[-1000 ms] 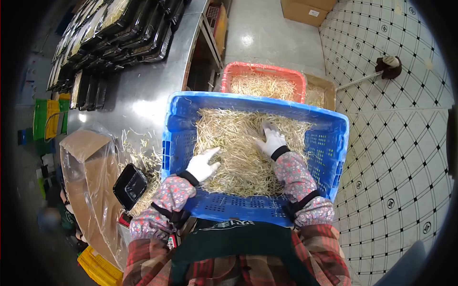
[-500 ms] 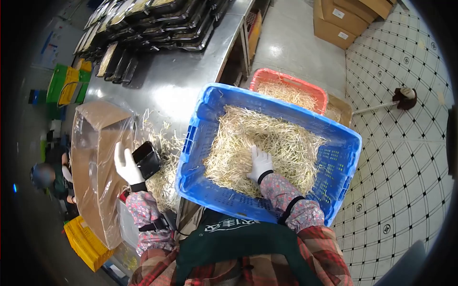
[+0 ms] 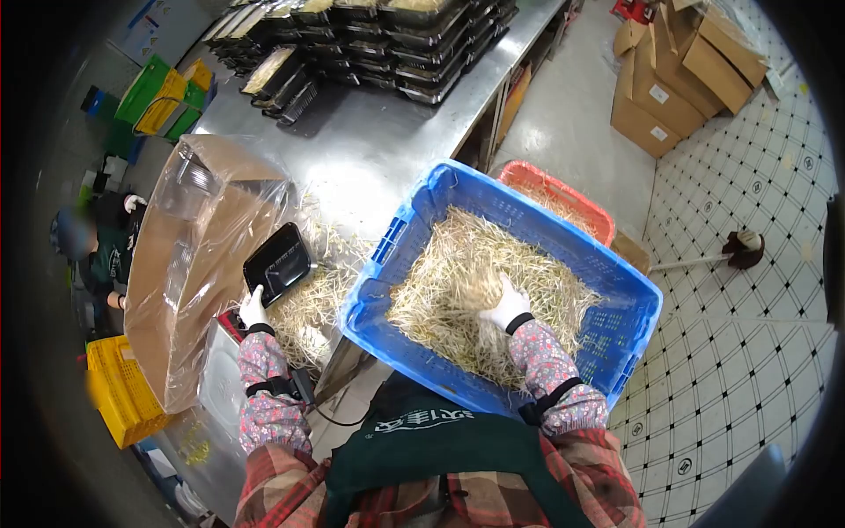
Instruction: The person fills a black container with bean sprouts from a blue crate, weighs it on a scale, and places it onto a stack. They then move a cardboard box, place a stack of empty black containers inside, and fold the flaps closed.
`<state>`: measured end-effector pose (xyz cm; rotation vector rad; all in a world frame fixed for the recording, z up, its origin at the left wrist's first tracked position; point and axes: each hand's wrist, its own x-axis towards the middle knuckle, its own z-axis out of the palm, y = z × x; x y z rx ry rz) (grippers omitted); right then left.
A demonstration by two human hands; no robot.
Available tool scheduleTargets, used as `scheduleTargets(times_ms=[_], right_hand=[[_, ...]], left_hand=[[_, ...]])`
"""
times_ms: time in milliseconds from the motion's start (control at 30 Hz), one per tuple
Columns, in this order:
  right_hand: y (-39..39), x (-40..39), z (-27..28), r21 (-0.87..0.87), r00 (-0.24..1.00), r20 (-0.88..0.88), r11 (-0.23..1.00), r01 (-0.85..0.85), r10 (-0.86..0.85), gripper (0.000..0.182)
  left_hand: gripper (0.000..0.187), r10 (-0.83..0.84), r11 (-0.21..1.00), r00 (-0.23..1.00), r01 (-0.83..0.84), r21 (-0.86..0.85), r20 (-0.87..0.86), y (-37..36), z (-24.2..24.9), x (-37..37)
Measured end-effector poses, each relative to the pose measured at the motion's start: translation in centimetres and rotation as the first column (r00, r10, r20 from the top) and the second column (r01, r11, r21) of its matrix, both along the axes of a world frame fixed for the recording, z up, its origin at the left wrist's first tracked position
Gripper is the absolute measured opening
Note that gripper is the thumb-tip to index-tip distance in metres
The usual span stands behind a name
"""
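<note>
My left hand (image 3: 253, 310), in a white glove, grips the near corner of a black plastic tray (image 3: 280, 264). The tray is tilted, its hollow side showing and nothing in it. It is above loose bean sprouts (image 3: 308, 321) heaped on the metal table. My right hand (image 3: 507, 305), gloved too, is closed on a blurred clump of bean sprouts (image 3: 471, 286) inside a large blue crate (image 3: 365, 324). Its fingertips are partly hidden by the sprouts. Pale sprouts cover the crate's floor in a thick layer.
Stacked filled black trays (image 3: 431, 53) stand at the table's far end. A cardboard box lined with clear plastic (image 3: 207, 255) is left of my left hand. Behind the blue crate sits a red crate (image 3: 563, 189) of sprouts. A co-worker (image 3: 97, 246) is at far left.
My left hand, earlier stretched out beside the black tray, now grips its corner, and the tray is turned more toward me. My right hand has shifted right and closed on sprouts. The view has turned.
</note>
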<state>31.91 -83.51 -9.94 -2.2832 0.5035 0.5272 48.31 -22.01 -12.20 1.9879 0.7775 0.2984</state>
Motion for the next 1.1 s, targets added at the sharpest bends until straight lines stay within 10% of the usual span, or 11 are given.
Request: scheduleTargets(times_ms=[167,500,533,733,833,1100], right_hand=[[0.3,1.7,5.5,-0.168,0.979,-0.126,0.970,-0.177,0.157,0.117],[9.5,6.9,18.9,-0.366,0.854,0.318,0.884,-0.291,0.412,0.107],[11.8,7.7,20.6,-0.401,0.819,0.312,0.848,-0.346,0.482,0.099],[29.1,10.9,25.3,-0.724,0.477,0.247,0.487,-0.488,0.844,0.058],[38.2,10.1,26.7,-0.714,0.289,0.355,0.457,-0.530,0.889,0.038],[54.8,6.4,25.4,-0.727,-0.190,0.333,0.124,-0.675,0.924,0.046]], left_hand=[[0.027,0.145,0.930,0.877,0.037,-0.367,0.457,-7.4,7.7,-0.9],[0.063,-0.143,0.983,0.701,0.186,0.015,0.698,-15.3,20.3,-2.8],[0.069,-0.067,0.958,0.691,0.245,-0.147,0.719,-14.0,22.3,-3.7],[0.076,-0.439,0.818,0.678,0.031,0.574,0.589,-13.3,27.5,-8.7],[0.064,-0.433,0.660,0.877,0.149,0.736,0.210,-10.8,28.3,-13.0],[0.050,-0.130,0.981,0.824,0.186,-0.048,0.551,3.0,18.8,-22.1]])
